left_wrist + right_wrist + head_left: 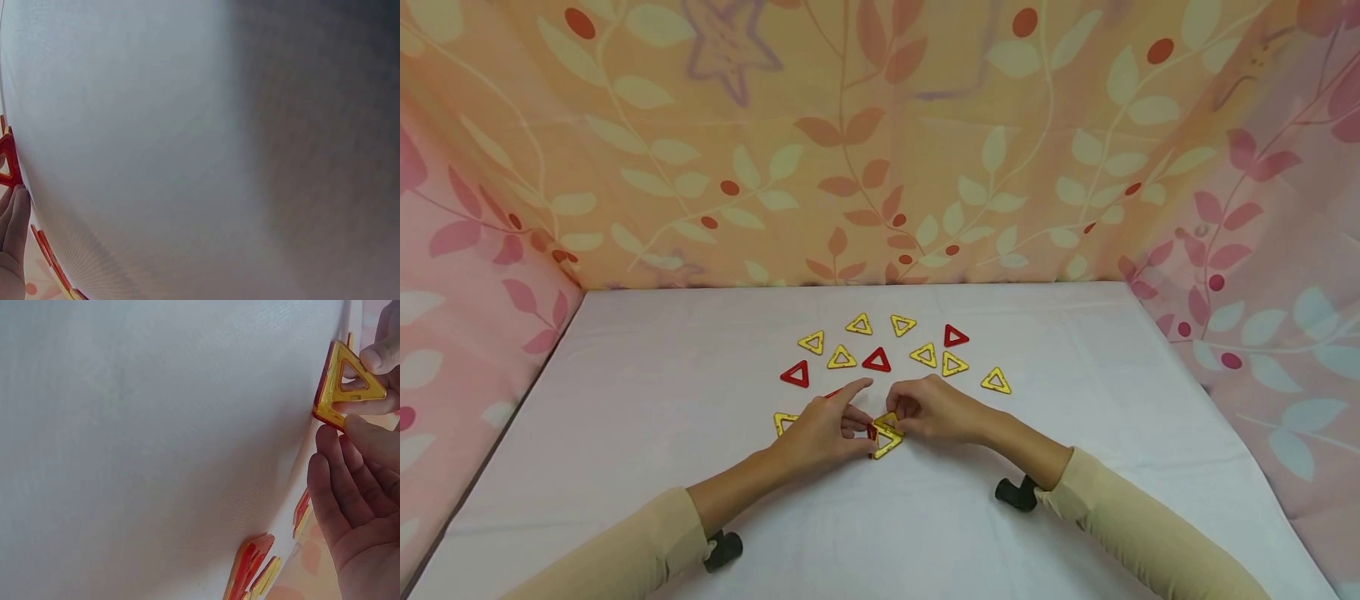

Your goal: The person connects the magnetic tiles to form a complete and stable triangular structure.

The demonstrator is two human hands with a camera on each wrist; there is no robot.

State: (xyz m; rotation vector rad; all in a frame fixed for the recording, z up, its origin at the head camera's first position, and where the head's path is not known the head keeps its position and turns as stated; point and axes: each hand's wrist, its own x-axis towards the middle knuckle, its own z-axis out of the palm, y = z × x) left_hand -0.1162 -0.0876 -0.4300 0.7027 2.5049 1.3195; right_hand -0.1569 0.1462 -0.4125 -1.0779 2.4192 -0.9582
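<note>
In the head view my left hand (pixel 823 433) and right hand (pixel 932 408) meet over a small cluster of triangular magnetic tiles. My left thumb and fingers pinch its left side, where a red tile (pixel 9 164) stands on edge. A yellow triangular tile (pixel 886 442) faces me, also plain in the right wrist view as a yellow tile (pixel 356 378) with an open middle. My right thumb and forefinger pinch another yellow tile (pixel 889 421) at the right side of the cluster. Fingers cover parts of the joined edges.
Several loose yellow tiles (pixel 841 357) and red tiles (pixel 877 361) lie in an arc behind the hands on the white cloth (pixel 625 375). Left of my left hand, one yellow tile (pixel 781 423) is partly covered. A patterned curtain (pixel 850 167) hangs behind.
</note>
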